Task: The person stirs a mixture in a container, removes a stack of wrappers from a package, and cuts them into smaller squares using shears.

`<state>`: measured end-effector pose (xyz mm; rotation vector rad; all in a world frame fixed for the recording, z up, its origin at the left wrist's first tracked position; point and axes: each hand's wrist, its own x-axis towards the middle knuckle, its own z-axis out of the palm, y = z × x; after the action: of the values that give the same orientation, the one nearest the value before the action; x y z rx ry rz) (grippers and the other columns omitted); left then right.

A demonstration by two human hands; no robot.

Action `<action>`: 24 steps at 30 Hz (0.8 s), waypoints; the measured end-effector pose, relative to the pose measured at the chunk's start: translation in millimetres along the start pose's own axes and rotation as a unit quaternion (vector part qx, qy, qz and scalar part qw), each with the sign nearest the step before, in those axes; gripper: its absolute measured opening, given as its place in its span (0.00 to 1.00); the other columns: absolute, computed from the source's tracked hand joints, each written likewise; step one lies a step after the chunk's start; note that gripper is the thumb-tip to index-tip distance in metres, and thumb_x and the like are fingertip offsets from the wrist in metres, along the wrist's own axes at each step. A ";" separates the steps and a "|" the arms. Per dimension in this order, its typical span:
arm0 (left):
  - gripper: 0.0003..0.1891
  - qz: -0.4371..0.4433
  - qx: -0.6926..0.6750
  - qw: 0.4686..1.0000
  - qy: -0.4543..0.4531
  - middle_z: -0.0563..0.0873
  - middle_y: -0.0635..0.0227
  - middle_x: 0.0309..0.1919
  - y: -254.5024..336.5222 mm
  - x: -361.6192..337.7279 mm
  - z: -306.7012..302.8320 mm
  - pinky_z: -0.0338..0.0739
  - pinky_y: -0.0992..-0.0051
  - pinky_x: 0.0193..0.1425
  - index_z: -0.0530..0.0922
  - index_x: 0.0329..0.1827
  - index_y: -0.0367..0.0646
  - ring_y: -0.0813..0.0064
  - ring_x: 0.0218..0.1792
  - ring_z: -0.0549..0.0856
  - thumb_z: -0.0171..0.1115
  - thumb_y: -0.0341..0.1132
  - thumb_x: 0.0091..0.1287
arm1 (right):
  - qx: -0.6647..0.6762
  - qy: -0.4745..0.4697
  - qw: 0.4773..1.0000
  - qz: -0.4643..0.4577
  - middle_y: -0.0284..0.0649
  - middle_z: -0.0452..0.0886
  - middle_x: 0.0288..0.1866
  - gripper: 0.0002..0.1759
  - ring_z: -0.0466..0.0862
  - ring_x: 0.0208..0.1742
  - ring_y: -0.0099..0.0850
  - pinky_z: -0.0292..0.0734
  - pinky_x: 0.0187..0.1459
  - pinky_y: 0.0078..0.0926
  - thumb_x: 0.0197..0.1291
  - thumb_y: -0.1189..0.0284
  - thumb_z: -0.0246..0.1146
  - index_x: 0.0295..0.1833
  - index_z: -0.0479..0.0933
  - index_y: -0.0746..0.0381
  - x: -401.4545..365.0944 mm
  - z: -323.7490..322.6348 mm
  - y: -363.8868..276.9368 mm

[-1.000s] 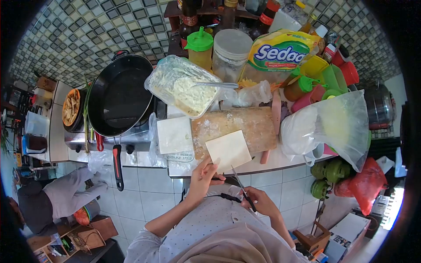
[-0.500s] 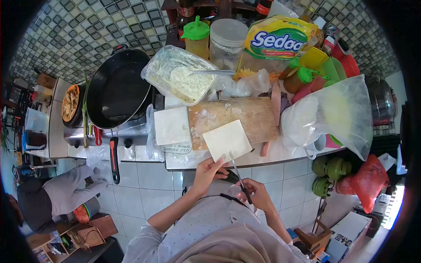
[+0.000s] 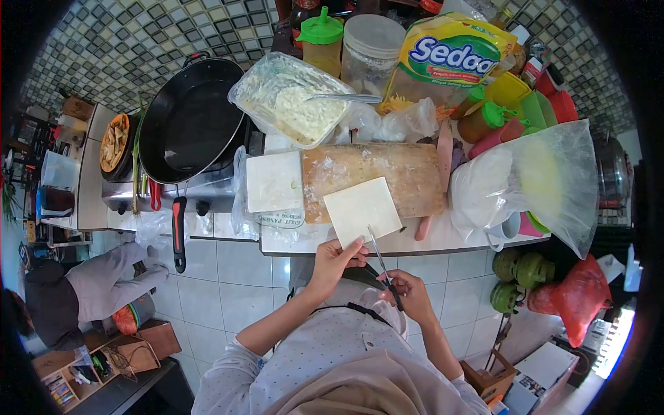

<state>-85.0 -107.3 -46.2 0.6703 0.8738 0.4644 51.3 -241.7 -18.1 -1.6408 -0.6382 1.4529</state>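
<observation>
Left hand (image 3: 337,261) pinches near edge of thin white square dough sheet (image 3: 361,209). Sheet lies skewed on floury wooden cutting board (image 3: 387,169), near corner reaching counter edge. Right hand (image 3: 409,294) clenched round black-handled metal scissors (image 3: 379,259), blades parted, tips at sheet edge. Likely risks: blade just beside left fingertips, nick possible; soft sheet may tear crooked or slip off board if tugged.

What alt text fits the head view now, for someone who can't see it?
The person's left hand holds the near edge of a white square sheet lying partly on a floured wooden board, while the right hand holds a thin blade to that edge. Behind stand a black pan and a tub of pale filling.
</observation>
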 end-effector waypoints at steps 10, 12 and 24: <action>0.13 0.007 0.014 1.000 0.002 0.84 0.62 0.31 3.2 0.9 2.0 0.79 0.80 0.34 0.80 0.37 0.34 0.79 0.28 0.82 0.61 0.38 0.62 | 0.028 0.002 1.000 -0.008 0.23 0.67 0.21 0.19 0.64 0.23 0.12 0.58 0.24 0.11 0.46 0.73 0.72 0.44 0.76 0.65 2.0 1.4 3.7; 0.13 0.008 0.015 1.000 -0.001 0.84 0.62 0.31 3.9 1.4 2.2 0.79 0.80 0.34 0.80 0.37 0.34 0.79 0.28 0.82 0.61 0.38 0.62 | 0.023 0.006 1.000 -0.013 0.23 0.66 0.21 0.19 0.63 0.22 0.12 0.58 0.23 0.11 0.46 0.73 0.71 0.44 0.76 0.65 2.4 0.8 5.4; 0.12 -0.004 0.012 1.000 -0.010 0.84 0.62 0.31 6.2 3.2 -1.5 0.79 0.81 0.34 0.80 0.37 0.34 0.80 0.29 0.82 0.61 0.38 0.63 | -0.004 0.006 1.000 0.003 0.23 0.66 0.21 0.20 0.63 0.22 0.12 0.58 0.23 0.11 0.44 0.70 0.73 0.44 0.77 0.63 6.1 -2.7 0.0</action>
<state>-85.0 -100.5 -44.2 0.6910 0.8643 0.4395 55.1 -237.4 -21.5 -1.6577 -0.6344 1.4445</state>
